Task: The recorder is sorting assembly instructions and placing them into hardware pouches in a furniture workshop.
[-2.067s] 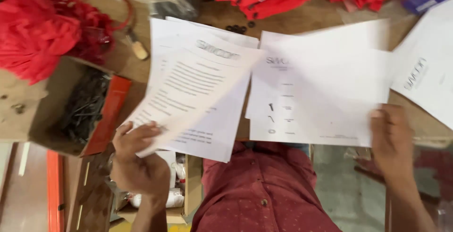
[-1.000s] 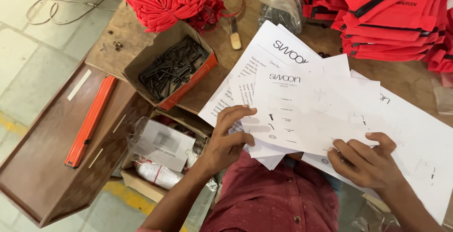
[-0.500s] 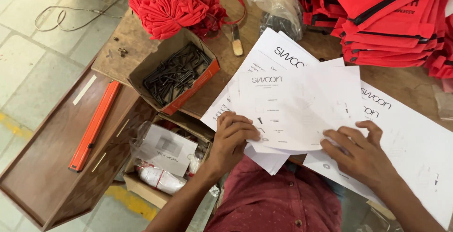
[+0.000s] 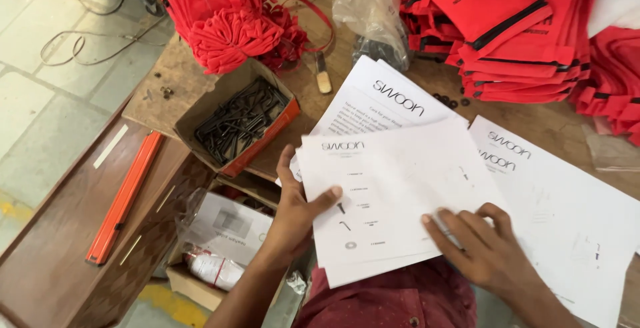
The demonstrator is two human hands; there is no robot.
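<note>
My left hand point(image 4: 297, 211) grips the left edge of a stack of white printed sheets point(image 4: 393, 195), thumb on top. My right hand point(image 4: 483, 248) rests flat on the lower right part of that stack, fingers spread over the top sheet. The top sheet shows small drawings of screws and parts. More white sheets point(image 4: 567, 215) lie spread to the right on the wooden table point(image 4: 553, 121), and another sheet point(image 4: 377, 101) pokes out behind the stack.
An open cardboard box of black screws point(image 4: 240, 121) sits left of the papers. Red fabric bundles point(image 4: 227, 21) and stacked red bags point(image 4: 520, 35) line the back. A plastic bag point(image 4: 373, 8), an orange level point(image 4: 123, 198) and a lower box with a tube point(image 4: 213, 268) are nearby.
The sheets have been gathered from two spread handfuls into one stack. My left hand shifted to the stack's left edge and my right hand moved onto its lower right.
</note>
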